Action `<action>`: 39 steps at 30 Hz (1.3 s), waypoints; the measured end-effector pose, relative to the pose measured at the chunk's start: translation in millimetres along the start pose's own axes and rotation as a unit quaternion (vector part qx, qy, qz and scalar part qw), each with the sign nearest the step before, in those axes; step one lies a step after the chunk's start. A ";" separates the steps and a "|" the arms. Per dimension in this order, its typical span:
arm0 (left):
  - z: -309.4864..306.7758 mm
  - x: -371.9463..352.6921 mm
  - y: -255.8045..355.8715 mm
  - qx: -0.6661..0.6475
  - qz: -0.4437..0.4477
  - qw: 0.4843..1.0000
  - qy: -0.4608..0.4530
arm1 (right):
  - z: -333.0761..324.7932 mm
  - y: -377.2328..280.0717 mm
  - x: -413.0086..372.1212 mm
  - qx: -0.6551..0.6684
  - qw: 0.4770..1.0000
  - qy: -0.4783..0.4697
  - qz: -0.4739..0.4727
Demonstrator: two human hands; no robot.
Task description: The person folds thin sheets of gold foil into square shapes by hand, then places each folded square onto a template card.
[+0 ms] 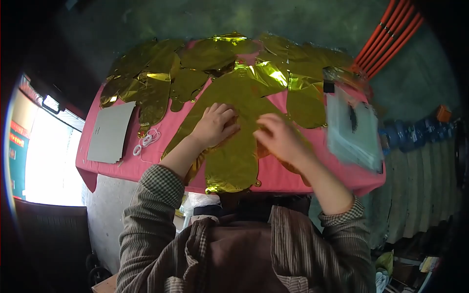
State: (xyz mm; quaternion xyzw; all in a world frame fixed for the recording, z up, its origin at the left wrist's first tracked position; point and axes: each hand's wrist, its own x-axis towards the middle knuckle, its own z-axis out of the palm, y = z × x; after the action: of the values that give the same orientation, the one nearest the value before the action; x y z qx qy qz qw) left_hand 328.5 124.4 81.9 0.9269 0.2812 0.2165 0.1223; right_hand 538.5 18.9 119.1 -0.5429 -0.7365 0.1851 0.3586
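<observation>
A large flat gold foil balloon [232,161] lies spread over the pink-covered table in front of me, with rounded lobes reaching the near edge. My left hand [215,126] is on its middle, fingers bent and drawn together against the foil. To the right, my right hand [281,136] is slightly blurred, its fingers curled in at the foil beside the central lobe. Both hands look closed on the balloon, though the fingertips are partly hidden. Further gold foil balloons [154,93] are laid across the far side.
On the pink tablecloth [168,131], grey card sheets [110,132] and white string [146,140] sit at left. Clear plastic bags [354,129] lie at right. Orange-red tubes [388,36] stand beyond the far right corner. Blue plastic bottles [415,134] are beside the table.
</observation>
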 end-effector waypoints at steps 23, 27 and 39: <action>4.3 0.1 2.1 0.114 0.044 0.992 -0.012 | -63.9 24.5 12.7 0.278 0.915 -0.171 0.235; 2.8 -0.2 2.3 0.112 0.052 0.992 0.005 | -27.4 1.0 39.3 0.331 0.900 -0.199 0.202; 12.2 -0.7 -16.8 0.049 -0.062 0.990 -0.118 | 61.8 -25.2 59.4 0.428 0.890 -0.155 0.027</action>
State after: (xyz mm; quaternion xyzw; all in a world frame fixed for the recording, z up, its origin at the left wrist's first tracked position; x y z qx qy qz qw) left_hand 325.8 136.4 65.1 0.9314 0.3322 0.0842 0.1225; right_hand 467.6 72.9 113.5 -0.3206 -0.6170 0.5741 0.4323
